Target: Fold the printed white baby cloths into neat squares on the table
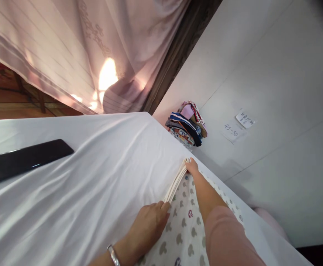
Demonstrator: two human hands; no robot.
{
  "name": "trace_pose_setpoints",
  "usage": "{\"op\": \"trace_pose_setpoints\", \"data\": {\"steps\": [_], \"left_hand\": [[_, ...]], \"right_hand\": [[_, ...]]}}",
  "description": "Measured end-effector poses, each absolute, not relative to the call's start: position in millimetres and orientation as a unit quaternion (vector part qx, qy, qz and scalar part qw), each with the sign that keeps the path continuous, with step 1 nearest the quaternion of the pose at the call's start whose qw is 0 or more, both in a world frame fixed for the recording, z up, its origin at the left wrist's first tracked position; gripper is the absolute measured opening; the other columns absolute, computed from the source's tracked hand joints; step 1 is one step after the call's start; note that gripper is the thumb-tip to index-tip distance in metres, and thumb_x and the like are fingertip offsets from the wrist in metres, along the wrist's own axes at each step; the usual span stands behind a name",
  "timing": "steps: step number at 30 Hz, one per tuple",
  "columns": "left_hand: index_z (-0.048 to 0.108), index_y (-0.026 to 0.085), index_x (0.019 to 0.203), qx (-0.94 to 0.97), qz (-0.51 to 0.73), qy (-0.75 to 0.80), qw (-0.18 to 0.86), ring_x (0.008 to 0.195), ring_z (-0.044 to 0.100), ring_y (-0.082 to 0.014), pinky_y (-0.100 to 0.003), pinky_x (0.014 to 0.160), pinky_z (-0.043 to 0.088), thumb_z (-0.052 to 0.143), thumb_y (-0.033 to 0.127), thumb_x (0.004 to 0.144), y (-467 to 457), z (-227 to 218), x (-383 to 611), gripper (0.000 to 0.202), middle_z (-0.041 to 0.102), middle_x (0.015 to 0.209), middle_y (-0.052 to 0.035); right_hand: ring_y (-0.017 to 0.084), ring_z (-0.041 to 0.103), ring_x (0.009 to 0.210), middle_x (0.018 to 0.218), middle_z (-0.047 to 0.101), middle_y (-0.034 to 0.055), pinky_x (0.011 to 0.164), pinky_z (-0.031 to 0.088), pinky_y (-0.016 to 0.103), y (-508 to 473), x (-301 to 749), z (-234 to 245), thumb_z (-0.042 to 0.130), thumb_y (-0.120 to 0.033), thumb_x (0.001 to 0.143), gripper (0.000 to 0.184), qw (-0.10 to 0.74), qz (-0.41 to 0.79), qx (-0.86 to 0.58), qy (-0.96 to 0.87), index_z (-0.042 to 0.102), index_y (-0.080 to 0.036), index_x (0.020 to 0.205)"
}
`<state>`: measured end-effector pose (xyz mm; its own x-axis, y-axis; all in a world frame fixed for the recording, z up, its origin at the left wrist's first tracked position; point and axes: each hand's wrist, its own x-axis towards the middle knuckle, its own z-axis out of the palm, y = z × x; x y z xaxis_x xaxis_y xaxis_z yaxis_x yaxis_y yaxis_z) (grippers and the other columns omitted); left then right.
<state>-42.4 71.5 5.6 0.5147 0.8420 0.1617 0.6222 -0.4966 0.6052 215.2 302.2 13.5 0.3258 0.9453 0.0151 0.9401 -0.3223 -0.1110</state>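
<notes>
A folded white cloth with a grey and red mushroom print lies on the white sheet near the table's right edge. My left hand rests flat on the near end of its folded edge, fingers stretched out and touching the cloth. My right hand reaches along the cloth to the far end of the same fold and pinches the layered edge there. A silver bracelet sits on my left wrist. A pink sleeve covers my right upper arm.
The table is covered by a white sheet. A long black flat object lies at the left. A pile of coloured clothes sits on the floor by the white wall, below two paper notes. Pink curtains hang behind.
</notes>
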Motion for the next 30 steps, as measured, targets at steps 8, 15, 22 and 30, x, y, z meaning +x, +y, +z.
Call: {"op": "trace_pose_setpoints", "data": {"steps": [8, 15, 22, 30], "left_hand": [[0.052, 0.021, 0.094, 0.828, 0.207, 0.44, 0.28, 0.08, 0.062, -0.0205, -0.033, 0.068, 0.047, 0.031, 0.022, 0.09, 71.3, 9.4, -43.8, 0.022, 0.064, 0.091, -0.0037], [0.052, 0.021, 0.094, 0.819, 0.218, 0.44, 0.295, 0.08, 0.061, -0.0192, -0.031, 0.068, 0.045, 0.03, 0.024, 0.091, 71.3, 7.5, -44.3, 0.022, 0.064, 0.09, -0.0032], [0.051, 0.022, 0.095, 0.816, 0.228, 0.439, 0.3, 0.079, 0.062, -0.0174, -0.029, 0.068, 0.045, 0.031, 0.025, 0.092, 71.1, 6.8, -43.8, 0.021, 0.064, 0.091, -0.0021], [0.048, 0.024, 0.115, 0.781, 0.218, 0.501, 0.303, 0.086, 0.063, -0.0186, -0.03, 0.074, 0.047, 0.028, 0.027, 0.092, 73.5, -3.3, -44.3, 0.031, 0.065, 0.1, -0.005]], "right_hand": [[0.021, 0.051, 0.115, 0.126, 0.056, 0.0079, 0.094, 0.038, 0.027, 311.2, 222.9, 8.6, 0.044, -0.038, 0.086, 0.046, 0.059, 0.018, -0.8, -0.597, 0.052, -0.02, 0.128], [0.019, 0.056, 0.107, 0.119, 0.061, 0.0046, 0.087, 0.042, 0.027, 317.7, 229.4, 13.6, 0.032, -0.032, 0.09, 0.04, 0.031, 0.02, -0.788, -0.615, 0.061, -0.024, 0.117], [0.019, 0.056, 0.105, 0.119, 0.06, 0.005, 0.082, 0.041, 0.025, 319.7, 231.9, 18.4, 0.048, -0.014, 0.077, 0.037, -0.007, 0.012, -0.769, -0.639, 0.065, -0.027, 0.108], [0.021, 0.06, 0.092, 0.098, 0.067, 0.0075, 0.072, 0.044, 0.026, 336.5, 225.2, 19.8, 0.041, -0.023, 0.083, 0.03, 0.061, -0.004, -0.808, -0.586, 0.068, -0.021, 0.096]]}}
